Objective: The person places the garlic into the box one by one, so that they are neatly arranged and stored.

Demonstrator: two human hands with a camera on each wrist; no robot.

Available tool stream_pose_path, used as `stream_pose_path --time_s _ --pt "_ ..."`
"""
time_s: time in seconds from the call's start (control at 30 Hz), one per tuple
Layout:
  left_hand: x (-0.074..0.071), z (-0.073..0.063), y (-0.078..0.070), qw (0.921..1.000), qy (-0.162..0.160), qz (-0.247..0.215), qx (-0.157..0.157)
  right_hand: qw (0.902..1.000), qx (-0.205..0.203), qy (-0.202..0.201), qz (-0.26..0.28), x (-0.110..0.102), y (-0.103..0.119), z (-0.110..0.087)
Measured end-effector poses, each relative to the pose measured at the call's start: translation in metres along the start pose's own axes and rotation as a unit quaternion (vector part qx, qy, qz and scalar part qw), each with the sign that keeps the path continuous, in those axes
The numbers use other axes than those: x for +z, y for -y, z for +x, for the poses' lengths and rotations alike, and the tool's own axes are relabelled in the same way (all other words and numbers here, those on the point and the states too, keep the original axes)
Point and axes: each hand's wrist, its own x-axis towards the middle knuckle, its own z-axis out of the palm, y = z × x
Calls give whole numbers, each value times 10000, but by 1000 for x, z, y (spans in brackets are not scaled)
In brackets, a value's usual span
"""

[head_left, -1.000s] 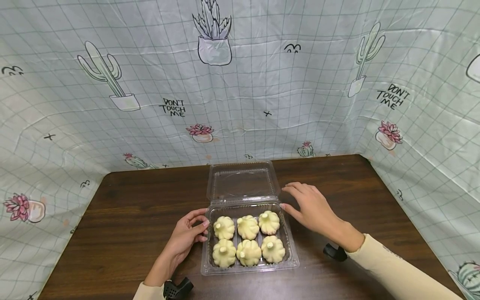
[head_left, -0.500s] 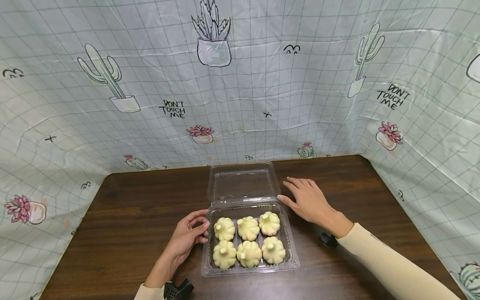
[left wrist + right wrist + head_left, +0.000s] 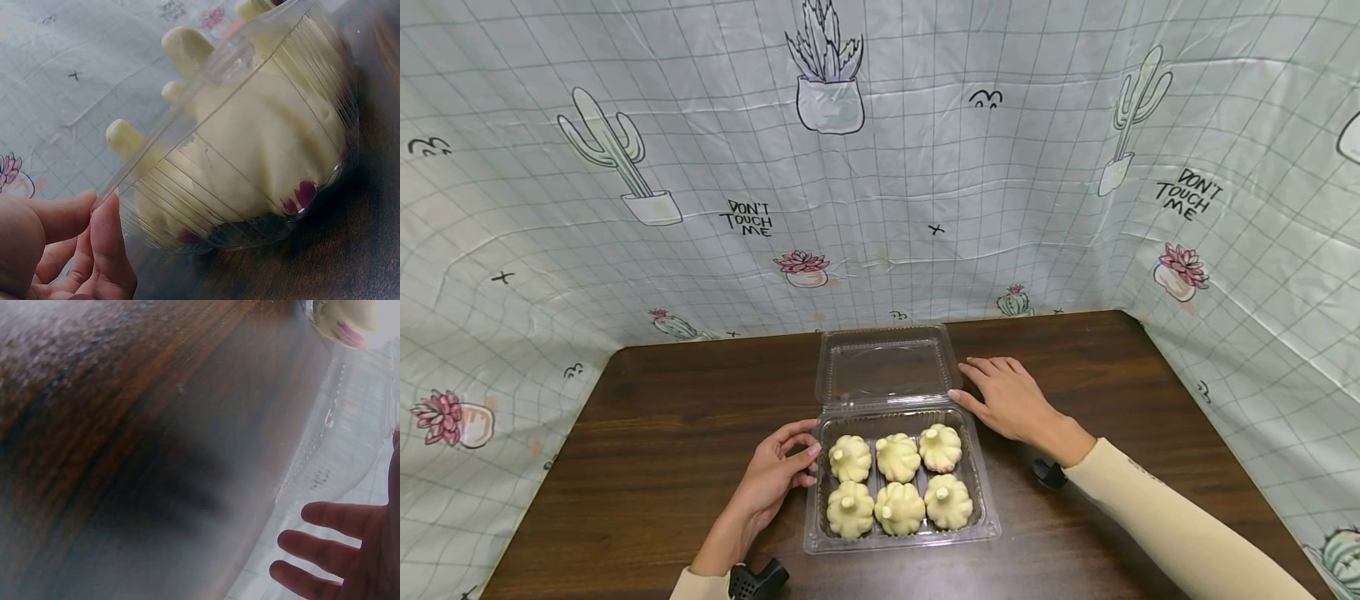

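Note:
A clear plastic clamshell box (image 3: 904, 543) lies with its lid (image 3: 883, 365) folded back, away from the person. Inside sit several cream-coloured garlic bulbs (image 3: 899, 508) in two rows, stems up; the left wrist view shows purple marks low on one garlic bulb (image 3: 269, 144). My left hand (image 3: 772, 471) pinches the box's left rim between thumb and fingers, plain in the left wrist view. Beside the hinge on the right, my right hand (image 3: 1011, 402) reaches toward the lid's edge with its fingers (image 3: 319, 553) extended. Whether its fingertips touch the plastic I cannot tell.
The box rests on a dark brown wooden table (image 3: 670, 433). A pale gridded cloth (image 3: 880, 183) printed with cacti hangs behind the table and along both sides. Each wrist carries a black camera mount (image 3: 758, 577).
My right hand has moved away from the box's upper right corner toward the lid's right edge, then slightly left. The left hand keeps its hold, and the box stays in place.

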Motion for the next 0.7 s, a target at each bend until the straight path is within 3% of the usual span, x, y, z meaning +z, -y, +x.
stream_pose_path --time_s 0.7 --pt "-1 1 2 10000 16 28 26 9999 -111 -18 72 -2 2 2"
